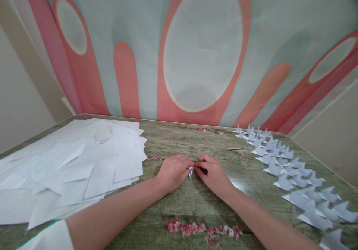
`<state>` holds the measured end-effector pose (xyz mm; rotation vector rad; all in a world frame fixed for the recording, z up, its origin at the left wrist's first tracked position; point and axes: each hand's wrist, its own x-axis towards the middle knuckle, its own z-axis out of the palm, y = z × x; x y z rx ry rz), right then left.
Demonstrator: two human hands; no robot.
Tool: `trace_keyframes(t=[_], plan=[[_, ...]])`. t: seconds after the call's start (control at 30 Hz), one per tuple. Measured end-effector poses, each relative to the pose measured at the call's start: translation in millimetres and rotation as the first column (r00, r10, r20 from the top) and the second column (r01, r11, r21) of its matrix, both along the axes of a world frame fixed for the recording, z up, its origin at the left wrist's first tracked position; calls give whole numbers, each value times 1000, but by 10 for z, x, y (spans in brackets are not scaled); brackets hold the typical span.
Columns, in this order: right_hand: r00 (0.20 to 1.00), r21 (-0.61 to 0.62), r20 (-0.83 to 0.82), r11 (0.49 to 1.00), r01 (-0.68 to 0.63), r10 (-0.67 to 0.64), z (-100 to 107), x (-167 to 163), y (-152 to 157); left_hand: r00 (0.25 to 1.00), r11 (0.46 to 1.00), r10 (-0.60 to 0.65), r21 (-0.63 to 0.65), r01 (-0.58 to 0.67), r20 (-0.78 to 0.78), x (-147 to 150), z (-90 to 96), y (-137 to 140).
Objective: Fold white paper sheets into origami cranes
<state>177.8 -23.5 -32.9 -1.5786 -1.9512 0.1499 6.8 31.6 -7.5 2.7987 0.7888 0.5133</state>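
A small folded piece of white paper [191,172] is pinched between my two hands near the middle of the table. My left hand [173,171] is closed on its left side, with thumb and fingertips pressed together. From the right, my right hand [214,173] meets it, thumb and index finger pinching at the paper's upper edge. Most of the paper is hidden behind the fingers, so its full shape does not show. Both hands rest close to the tabletop, fingertips almost touching.
Loose white paper sheets [97,160] lie in a wide overlapping pile on the left. Rows of folded white paper birds [285,183] stand along the right side. The wood-patterned tabletop [167,138] carries pink flower prints [192,227] and meets a patterned backdrop [148,56].
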Motion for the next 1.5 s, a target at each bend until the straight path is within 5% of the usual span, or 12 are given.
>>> trace_keyframes(t=[0.5, 1.13, 1.5], plan=[[999, 5, -36, 1000, -7, 7, 1, 26, -12, 998, 998, 60, -22, -60, 2, 9, 6, -26], [869, 217, 495, 967, -136, 12, 148, -41, -30, 995, 995, 60, 84, -53, -77, 14, 36, -62], [856, 192, 518, 972, -136, 17, 142, -61, -19, 995, 996, 48, 83, -41, -85, 10, 41, -62]])
